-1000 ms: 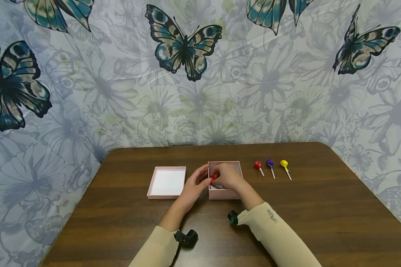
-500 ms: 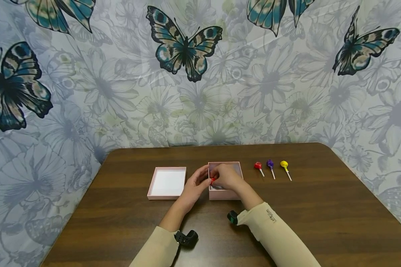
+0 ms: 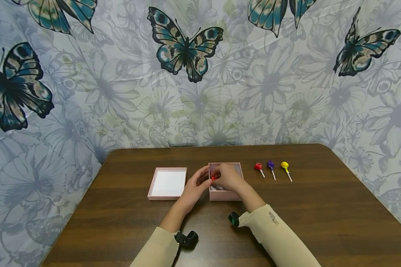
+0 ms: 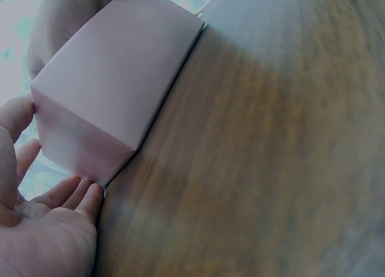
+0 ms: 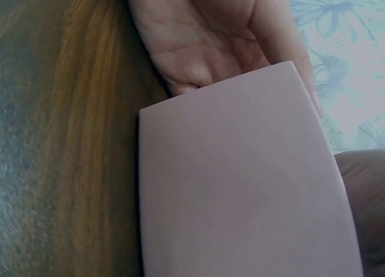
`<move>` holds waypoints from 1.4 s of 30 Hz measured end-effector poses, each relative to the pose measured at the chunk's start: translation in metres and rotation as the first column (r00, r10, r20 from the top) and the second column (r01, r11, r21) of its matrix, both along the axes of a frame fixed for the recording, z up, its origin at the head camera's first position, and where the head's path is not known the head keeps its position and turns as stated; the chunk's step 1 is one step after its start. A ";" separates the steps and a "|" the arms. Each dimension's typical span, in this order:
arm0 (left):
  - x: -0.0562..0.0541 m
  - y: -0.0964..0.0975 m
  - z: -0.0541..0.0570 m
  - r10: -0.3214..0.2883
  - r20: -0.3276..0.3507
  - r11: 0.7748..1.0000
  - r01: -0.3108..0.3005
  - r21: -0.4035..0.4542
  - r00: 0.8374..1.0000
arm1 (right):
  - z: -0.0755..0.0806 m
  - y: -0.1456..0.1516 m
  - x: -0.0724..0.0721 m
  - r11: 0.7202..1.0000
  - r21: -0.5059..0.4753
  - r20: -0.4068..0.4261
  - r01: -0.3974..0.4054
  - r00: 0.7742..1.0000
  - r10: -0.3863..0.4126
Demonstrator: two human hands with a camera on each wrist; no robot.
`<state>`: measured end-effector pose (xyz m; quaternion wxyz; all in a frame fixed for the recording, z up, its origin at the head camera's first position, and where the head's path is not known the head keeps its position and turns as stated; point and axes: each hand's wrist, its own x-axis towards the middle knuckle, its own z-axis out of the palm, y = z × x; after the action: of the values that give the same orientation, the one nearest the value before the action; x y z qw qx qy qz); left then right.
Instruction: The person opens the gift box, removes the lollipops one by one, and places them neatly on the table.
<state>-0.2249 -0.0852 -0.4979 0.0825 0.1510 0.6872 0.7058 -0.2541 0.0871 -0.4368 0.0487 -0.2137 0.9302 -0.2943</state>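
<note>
An open pink box (image 3: 225, 195) stands mid-table in the head view. My right hand (image 3: 228, 177) reaches down into it and pinches a red lollipop (image 3: 214, 178), mostly hidden by the fingers. Against the box's left side rests my left hand (image 3: 196, 185), its thumb by the rim close to the red lollipop. In the left wrist view, the left fingertips (image 4: 90, 196) touch the low part of the box wall (image 4: 84, 138). The right wrist view has the box's near wall (image 5: 234, 180) covering the right fingers. Greyish filling (image 3: 217, 188) shows inside the box.
The box's shallow lid (image 3: 168, 181) lies inner side up, left of the left hand. To the right of the box lie a red lollipop (image 3: 258, 166), a purple lollipop (image 3: 270, 165) and a yellow lollipop (image 3: 285, 165). A butterfly-patterned cloth (image 3: 200, 111) hangs behind the wooden table (image 3: 320, 207).
The right fingers have shifted slightly and a little more of the red lollipop shows. Both hands otherwise keep their places, and the box and lid have not moved.
</note>
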 end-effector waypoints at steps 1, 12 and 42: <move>0.000 0.000 0.000 0.001 0.001 1.000 -0.001 -0.001 1.000 | 0.001 0.000 0.000 1.000 -0.002 0.010 0.006 1.000 -0.006; 0.001 -0.001 0.001 0.016 -0.004 1.000 -0.016 -0.024 1.000 | 0.014 0.005 0.008 0.990 -0.082 0.006 0.113 0.994 -0.113; 0.000 0.002 0.000 0.047 -0.012 0.998 -0.047 -0.050 0.999 | 0.033 0.037 0.035 0.952 -0.207 -0.261 0.226 0.925 -0.276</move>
<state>-0.2251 -0.0836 -0.4979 0.0660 0.1365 0.7083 0.6894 -0.2191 0.1242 -0.4039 -0.1436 -0.1361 0.9180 -0.3437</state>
